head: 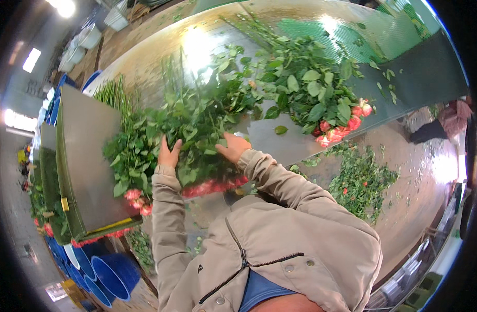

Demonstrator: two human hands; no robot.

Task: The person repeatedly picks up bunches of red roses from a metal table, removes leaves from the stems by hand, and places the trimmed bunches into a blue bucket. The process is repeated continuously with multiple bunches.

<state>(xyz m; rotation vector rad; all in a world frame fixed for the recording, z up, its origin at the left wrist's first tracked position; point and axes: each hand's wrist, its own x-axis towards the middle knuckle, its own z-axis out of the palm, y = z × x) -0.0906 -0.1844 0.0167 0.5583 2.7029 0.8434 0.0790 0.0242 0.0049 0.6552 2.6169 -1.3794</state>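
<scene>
Several leafy rose stems with red blooms, a bunch (199,144) blurred by motion, lie on the metal worktable (277,136) close to my body. My left hand (169,152) is at the left side of this bunch, thumb and fingers apart. At its right side is my right hand (234,147), thumb spread from the fingers against the leaves. Both palms face the foliage; whether either grips stems is hidden. Left of my left hand, a smaller bunch of pink-red roses (135,156) rests beside a grey upright panel (90,156). Another bunch of red-and-cream roses (312,89) lies to the right.
Blue buckets (115,275) stand on the floor at lower left. Cut leaves and stems (363,183) cover floor beyond the table's right edge. A person (445,123) is at far right. Green mesh (324,39) lies on the table's far part; white buckets (89,36) stand beyond.
</scene>
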